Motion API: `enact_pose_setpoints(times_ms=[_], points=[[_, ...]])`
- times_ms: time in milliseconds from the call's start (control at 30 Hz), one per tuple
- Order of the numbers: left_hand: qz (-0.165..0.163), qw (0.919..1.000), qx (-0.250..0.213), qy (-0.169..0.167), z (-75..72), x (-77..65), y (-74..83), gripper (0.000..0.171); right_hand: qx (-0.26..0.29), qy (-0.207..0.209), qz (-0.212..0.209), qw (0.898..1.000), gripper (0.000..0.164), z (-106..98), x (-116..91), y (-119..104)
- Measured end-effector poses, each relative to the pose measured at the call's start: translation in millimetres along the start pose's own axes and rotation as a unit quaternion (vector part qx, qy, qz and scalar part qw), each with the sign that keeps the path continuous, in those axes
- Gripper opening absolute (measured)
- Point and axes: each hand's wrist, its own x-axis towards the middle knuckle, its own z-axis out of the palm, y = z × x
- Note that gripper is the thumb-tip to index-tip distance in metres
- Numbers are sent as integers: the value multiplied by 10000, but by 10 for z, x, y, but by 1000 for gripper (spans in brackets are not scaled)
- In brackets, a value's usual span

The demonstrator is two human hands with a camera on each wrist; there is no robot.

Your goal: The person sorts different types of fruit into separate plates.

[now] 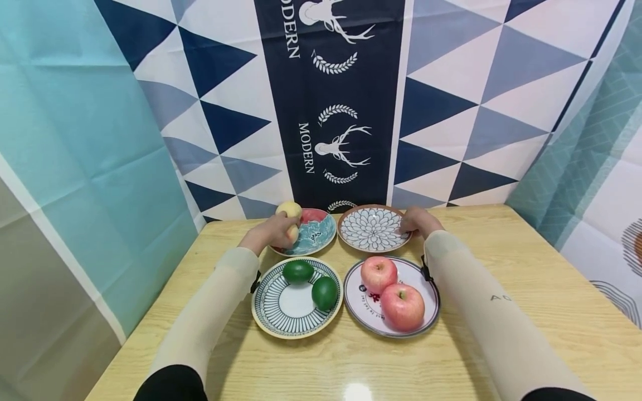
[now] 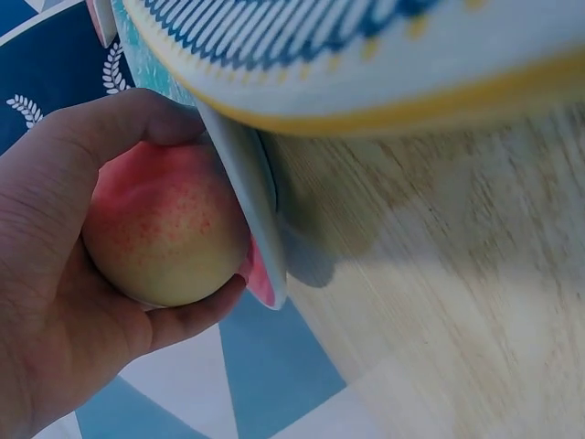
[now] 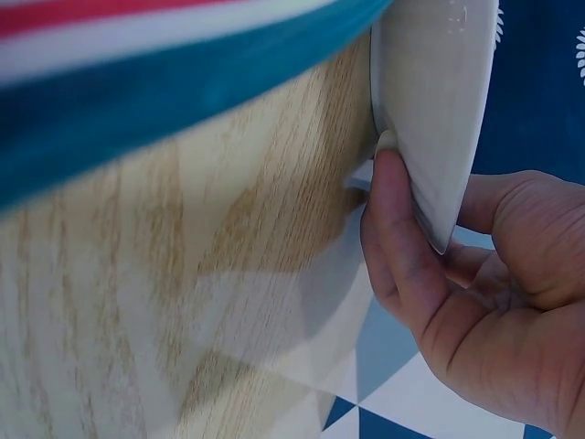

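Note:
At the back left my left hand (image 1: 273, 231) grips a red and yellow peach (image 2: 169, 229), fingers and thumb curled round it. The peach is at the rim of the red and blue flowered plate (image 1: 321, 236). Just beyond the hand, a second pale yellow fruit (image 1: 289, 209) shows at that plate's far left edge. My right hand (image 1: 422, 221) pinches the right rim of the brown-edged petal plate (image 1: 373, 229). In the right wrist view, fingers lie under the pale underside of the plate (image 3: 434, 110), with the thumb on its other side.
Nearer me, a striped plate (image 1: 271, 314) bears two dark green oval fruits (image 1: 325, 293). Beside it, a white plate (image 1: 358, 312) with a dark rim carries two red apples (image 1: 403, 307). A patterned cloth (image 1: 331, 111) hangs behind the wooden table (image 1: 391, 367).

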Motion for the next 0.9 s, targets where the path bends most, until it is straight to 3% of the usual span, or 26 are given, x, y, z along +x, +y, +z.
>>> enact_pose_setpoints(times_ms=[300, 567, 900], points=[[165, 9998, 134, -20, -104, -5, 125, 77, 94, 22, -68, 9999, 30, -5, 32, -1], [595, 9981, 134, 72, -158, 21, 251, 64, 37, 4, -114, 9999, 28, -3, 90, 13], [950, 9951, 275, 27, -249, 77, 575, 72, 56, -3, -224, 9997, 29, 16, 54, 49]])
